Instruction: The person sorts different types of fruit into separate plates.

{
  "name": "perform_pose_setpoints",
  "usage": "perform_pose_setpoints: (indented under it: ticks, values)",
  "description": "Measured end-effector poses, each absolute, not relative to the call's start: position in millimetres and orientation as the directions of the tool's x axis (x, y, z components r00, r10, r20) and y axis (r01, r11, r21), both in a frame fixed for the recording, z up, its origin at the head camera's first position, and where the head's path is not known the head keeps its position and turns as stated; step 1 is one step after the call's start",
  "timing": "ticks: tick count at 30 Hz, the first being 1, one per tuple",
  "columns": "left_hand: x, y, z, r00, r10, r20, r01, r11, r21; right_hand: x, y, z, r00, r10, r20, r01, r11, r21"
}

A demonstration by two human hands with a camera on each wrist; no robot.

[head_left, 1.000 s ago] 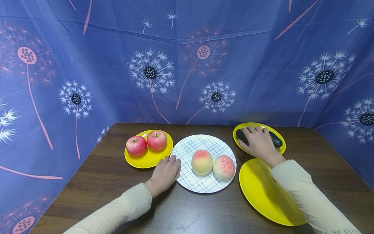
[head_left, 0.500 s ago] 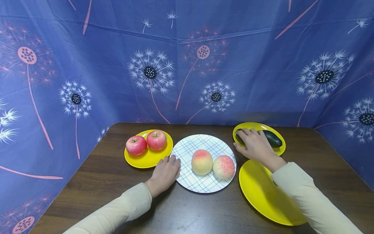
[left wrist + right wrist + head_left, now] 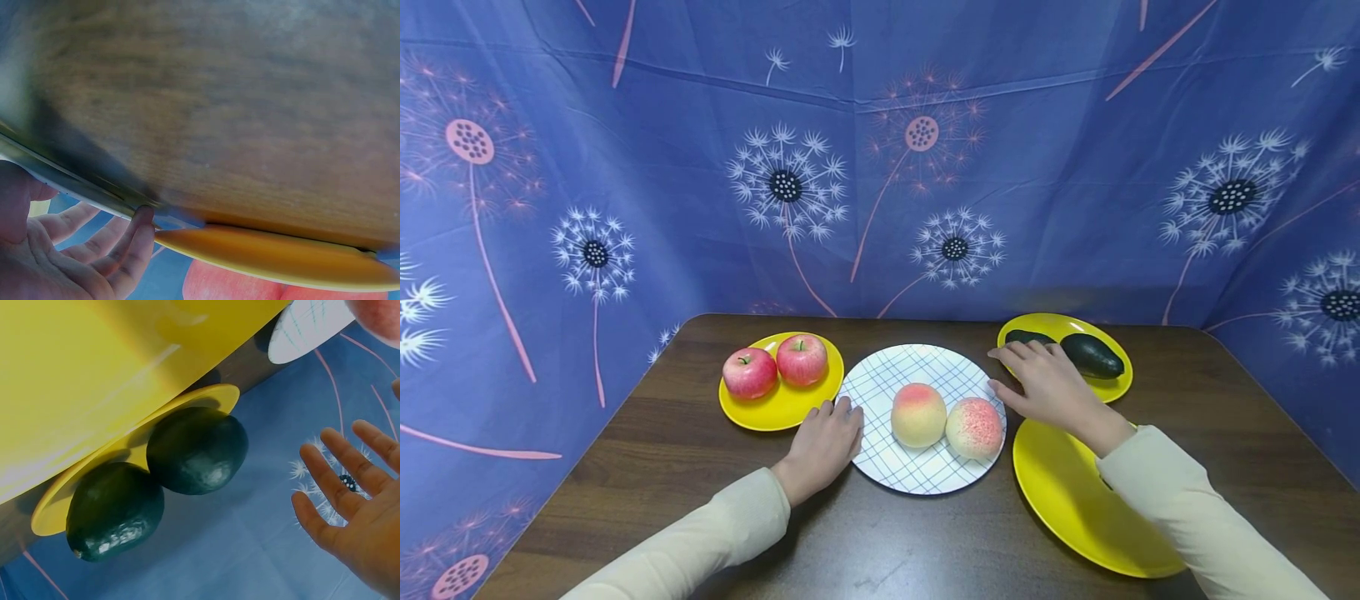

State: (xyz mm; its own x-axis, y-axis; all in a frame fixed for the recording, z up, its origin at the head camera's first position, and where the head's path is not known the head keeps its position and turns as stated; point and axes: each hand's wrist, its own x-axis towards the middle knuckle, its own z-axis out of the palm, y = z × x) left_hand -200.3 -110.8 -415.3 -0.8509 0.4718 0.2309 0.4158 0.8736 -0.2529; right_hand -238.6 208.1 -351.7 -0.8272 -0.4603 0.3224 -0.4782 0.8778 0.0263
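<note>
Two dark green fruits (image 3: 1092, 357) lie side by side on the small yellow plate (image 3: 1111, 390), toward 2 o'clock on the wooden table (image 3: 910, 542); the farther-right one's long axis runs from 10 to 4 o'clock, while its neighbour shows only partly beyond the fingers, so its axis is hard to tell there; from the right wrist, one carries a pale nub at its 7 o'clock end. The right hand (image 3: 1048, 387) comes in from 5 o'clock, palm down, its fingers aimed toward 10 o'clock and its thumb near the checked white plate (image 3: 887, 375); its fingers are spread with nothing between them, apart from both fruits; the large yellow plate (image 3: 1060, 475) lies below its wrist. The left hand (image 3: 826, 437) comes in from 7 o'clock, its fingers toward 1 o'clock, at the white plate's 9 o'clock rim; those fingers are parted and loosely bent; whether they press the rim, I cannot tell.
</note>
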Motion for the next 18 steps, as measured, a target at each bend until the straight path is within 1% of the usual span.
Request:
perform_pose_setpoints:
  ticks: [10, 14, 18]
  values:
    - [-200.2, -110.9, -415.9, -0.854, 0.469, 0.227, 0.413, 0.875, -0.252, -228.2, 202.4, -351.6, -0.815, -0.49, 0.307, -0.522, 0.853, -0.024]
    - [-200.4, -110.7, -416.1, -0.854, 0.468, 0.228, 0.413, 0.875, -0.252, -224.2, 200.2, -351.0, -0.799, -0.515, 0.311, -0.55, 0.835, -0.029]
    - [-200.5, -110.7, -416.3, -0.852, 0.469, 0.232, 0.412, 0.875, -0.254, -220.3, 197.5, -351.4, -0.766, -0.552, 0.33, -0.59, 0.807, -0.02]
